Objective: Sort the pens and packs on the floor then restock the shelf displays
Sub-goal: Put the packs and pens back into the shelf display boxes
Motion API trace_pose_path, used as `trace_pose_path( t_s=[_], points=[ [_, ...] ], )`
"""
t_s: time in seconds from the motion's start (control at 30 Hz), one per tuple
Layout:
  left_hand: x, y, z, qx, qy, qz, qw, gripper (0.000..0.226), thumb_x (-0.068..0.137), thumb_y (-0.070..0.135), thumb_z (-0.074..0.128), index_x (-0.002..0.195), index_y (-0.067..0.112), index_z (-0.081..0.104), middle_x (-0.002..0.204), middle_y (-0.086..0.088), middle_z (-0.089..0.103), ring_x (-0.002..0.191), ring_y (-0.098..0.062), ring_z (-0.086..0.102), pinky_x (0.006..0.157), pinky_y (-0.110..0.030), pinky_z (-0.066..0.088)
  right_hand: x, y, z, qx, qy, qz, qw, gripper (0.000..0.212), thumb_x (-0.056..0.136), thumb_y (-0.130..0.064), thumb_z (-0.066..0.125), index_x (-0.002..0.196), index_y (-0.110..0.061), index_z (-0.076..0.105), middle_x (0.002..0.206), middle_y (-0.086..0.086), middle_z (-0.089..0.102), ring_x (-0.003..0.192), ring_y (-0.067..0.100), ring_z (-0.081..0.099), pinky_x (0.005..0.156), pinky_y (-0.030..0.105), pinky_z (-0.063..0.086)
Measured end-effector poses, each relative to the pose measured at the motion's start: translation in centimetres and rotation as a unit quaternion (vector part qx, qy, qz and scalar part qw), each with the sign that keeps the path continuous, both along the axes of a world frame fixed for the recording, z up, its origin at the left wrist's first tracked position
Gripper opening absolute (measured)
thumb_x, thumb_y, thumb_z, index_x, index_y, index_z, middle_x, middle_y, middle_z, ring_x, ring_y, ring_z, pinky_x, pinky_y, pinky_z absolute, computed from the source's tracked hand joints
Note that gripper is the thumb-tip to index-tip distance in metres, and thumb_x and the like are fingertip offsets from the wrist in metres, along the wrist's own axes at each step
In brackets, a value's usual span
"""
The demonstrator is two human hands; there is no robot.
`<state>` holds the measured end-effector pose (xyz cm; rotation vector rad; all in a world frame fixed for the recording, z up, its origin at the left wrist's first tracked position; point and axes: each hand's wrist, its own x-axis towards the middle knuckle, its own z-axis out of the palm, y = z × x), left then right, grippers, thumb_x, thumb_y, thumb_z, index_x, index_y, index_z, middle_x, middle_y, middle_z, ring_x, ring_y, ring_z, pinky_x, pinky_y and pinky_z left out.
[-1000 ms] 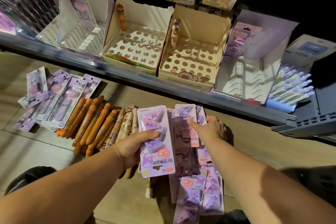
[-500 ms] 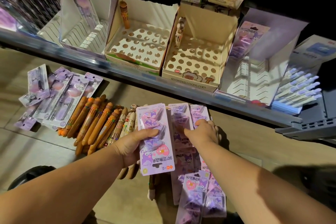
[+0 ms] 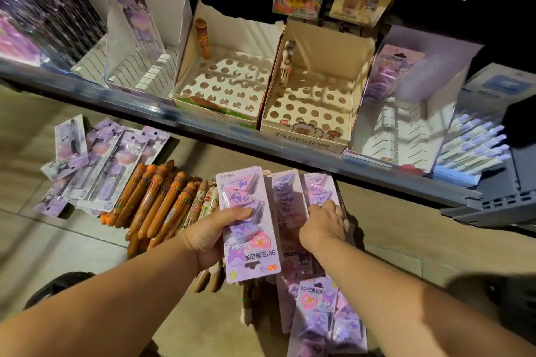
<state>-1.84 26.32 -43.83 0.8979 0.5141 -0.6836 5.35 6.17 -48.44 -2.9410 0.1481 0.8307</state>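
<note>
Our left hand (image 3: 211, 238) grips one purple pack (image 3: 246, 206), our right hand (image 3: 324, 224) curls its fingers (image 3: 336, 211) onto the floor packs (image 3: 287, 200), the green box (image 3: 220, 111) holds one orange pen (image 3: 201, 38), the cream box (image 3: 304, 132) one cream pen (image 3: 287, 64).

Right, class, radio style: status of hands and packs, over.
Left hand grips one purple clip pack. Right hand, fingers curled on floor pile. Orange pens beside, not in the way.

Single head-worn view, angled forward and down, close over floor (image 3: 87, 246) and shelf (image 3: 203, 122)
</note>
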Motion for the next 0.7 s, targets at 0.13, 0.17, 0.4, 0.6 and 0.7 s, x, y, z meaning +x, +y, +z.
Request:
trace_pose_path(
  t_s=[0.13,0.17,0.4,0.6,0.7],
  points=[
    [-0.4,0.2,-0.2,0.002,0.008,0.01,1.0,0.083,0.023,0.036,0.1,0.095,0.009,0.07,0.097,-0.018,0.073,0.081,-0.033,0.073,0.066,-0.04,0.06,0.2,0.2,-0.2,0.03,0.017,-0.025,0.999,0.037,0.083,-0.026,0.061,0.12,-0.021,0.06,0.13,0.006,0.041,0.123,0.027,0.036,0.103,0.037,0.037],
    [-0.5,0.3,-0.1,0.005,0.008,0.01,1.0,0.084,0.023,0.037,0.099,0.096,0.008,0.069,0.096,-0.017,0.073,0.081,-0.033,0.073,0.065,-0.04,0.06,0.2,0.2,-0.1,0.052,0.018,-0.037,0.998,0.036,0.082,-0.029,0.063,0.116,-0.019,0.063,0.126,0.007,0.046,0.119,0.028,0.042,0.1,0.035,0.041],
    [0.4,1.1,2.8,0.046,-0.045,0.001,0.998,0.07,0.033,0.038,0.097,0.092,0.011,0.071,0.093,-0.015,0.074,0.078,-0.03,0.073,0.067,-0.039,0.061,1.4,-1.7,4.4,0.269,-0.002,-0.141,0.953,0.044,0.084,-0.019,0.072,0.125,-0.013,0.06,0.12,0.011,0.065,0.103,0.029,0.061,0.081,0.033,0.05],
    [2.0,-0.4,8.8,0.071,-0.106,0.076,0.989,0.037,0.067,0.024,0.068,0.101,0.01,0.064,0.084,-0.011,0.075,0.072,-0.025,0.073,0.073,-0.039,0.06,3.4,-3.4,13.6,0.32,-0.072,-0.066,0.942,0.017,0.089,-0.014,0.067,0.105,-0.017,0.063,0.096,0.007,0.061,0.079,0.017,0.053,0.064,0.026,0.038],
    [2.9,-1.3,13.3,0.061,-0.142,0.097,0.983,0.033,0.065,0.025,0.068,0.095,0.012,0.067,0.08,-0.009,0.075,0.069,-0.024,0.072,0.078,-0.039,0.057,4.5,-4.1,19.1,0.33,-0.111,-0.038,0.937,0.021,0.086,-0.019,0.072,0.102,-0.022,0.06,0.088,-0.001,0.052,0.084,0.018,0.049,0.059,0.022,0.037]
  ],
)
